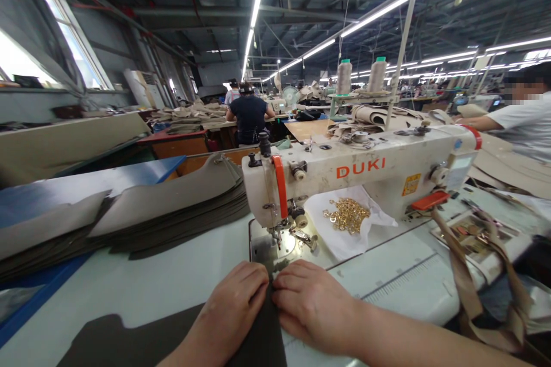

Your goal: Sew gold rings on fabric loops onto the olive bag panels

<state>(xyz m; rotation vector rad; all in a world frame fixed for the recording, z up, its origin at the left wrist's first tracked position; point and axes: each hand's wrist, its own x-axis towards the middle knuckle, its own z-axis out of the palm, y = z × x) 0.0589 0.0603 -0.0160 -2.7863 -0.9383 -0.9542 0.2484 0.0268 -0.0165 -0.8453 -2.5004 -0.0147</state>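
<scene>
A dark grey-brown fabric panel (172, 332) lies on the sewing table, its narrow upper end under both hands in front of the sewing machine (357, 166). My left hand (235, 304) is closed on the panel's edge, fingers curled and pressed together. Close beside it, my right hand (310, 304) is also closed, its fingertips pinching the panel's right edge. The presser foot and needle area (279, 241) sits just beyond my fingertips. Exactly how the fabric runs beneath the fingers is hidden.
Stacked dark panels (185, 200) lie on the left. Gold metal rings (346, 215) rest on white paper (318, 212) behind the needle. A tray of small parts (477, 235) and tan straps (465, 287) are at right. Co-workers (247, 114) sit ahead and at right.
</scene>
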